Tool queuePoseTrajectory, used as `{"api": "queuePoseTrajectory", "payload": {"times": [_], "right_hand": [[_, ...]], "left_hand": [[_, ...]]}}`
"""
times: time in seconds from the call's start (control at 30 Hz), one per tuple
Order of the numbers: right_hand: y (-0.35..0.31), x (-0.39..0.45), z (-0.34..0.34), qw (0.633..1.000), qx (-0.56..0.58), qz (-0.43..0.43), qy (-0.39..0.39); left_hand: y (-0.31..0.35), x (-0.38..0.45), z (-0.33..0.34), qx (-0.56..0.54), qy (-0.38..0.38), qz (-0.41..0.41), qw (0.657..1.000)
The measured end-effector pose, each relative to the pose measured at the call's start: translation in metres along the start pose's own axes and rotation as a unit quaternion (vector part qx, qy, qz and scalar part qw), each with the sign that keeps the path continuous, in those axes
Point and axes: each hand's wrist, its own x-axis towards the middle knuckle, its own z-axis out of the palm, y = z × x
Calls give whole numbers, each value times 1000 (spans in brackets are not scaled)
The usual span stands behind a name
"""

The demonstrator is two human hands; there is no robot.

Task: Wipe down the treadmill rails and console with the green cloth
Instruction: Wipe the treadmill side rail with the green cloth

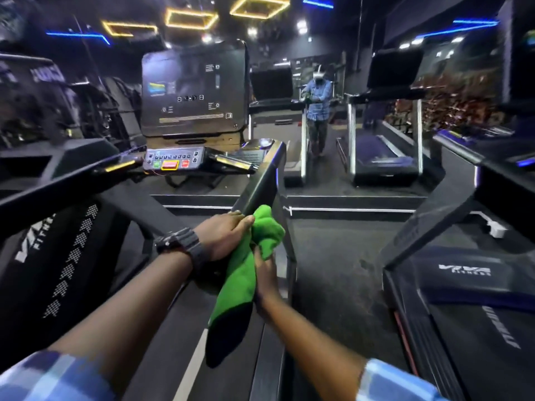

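Observation:
The green cloth point(244, 273) hangs bunched at the near end of the treadmill's right rail point(262, 183), its lower part trailing down over the deck. My left hand point(223, 235), with a dark watch on its wrist, grips the top of the cloth against the rail's end. Just below it, my right hand point(265, 273) holds the cloth's middle from the right. The console point(173, 160) with coloured buttons sits ahead, under a large dark screen point(194, 88). The left rail point(69, 183) runs along my left side.
A second treadmill point(474, 285) stands close on my right, with a strip of floor point(333, 270) between. Ahead is a mirror wall reflecting a person in a blue shirt point(318, 102) and more treadmills point(385, 151). Gym machines point(43, 96) fill the left.

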Motion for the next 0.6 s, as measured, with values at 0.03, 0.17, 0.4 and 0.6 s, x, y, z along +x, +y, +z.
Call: {"api": "queuePoseTrajectory", "payload": {"times": [0.03, 0.17, 0.4, 0.6], "right_hand": [[-1, 0, 0, 1000, -8, -15, -1], [-34, 40, -1, 990, -104, -90, -38], [-25, 102, -15, 996, -63, 57, -31], [-17, 140, -8, 991, -74, -105, -36]], "left_hand": [[0, 5, -2, -8, -3, 0, 1000], [-8, 20, -4, -12, 10, 10, 1000], [-12, 60, 5, 50, -11, 15, 999], [-6, 105, 9, 39, 2, 21, 999]]}}
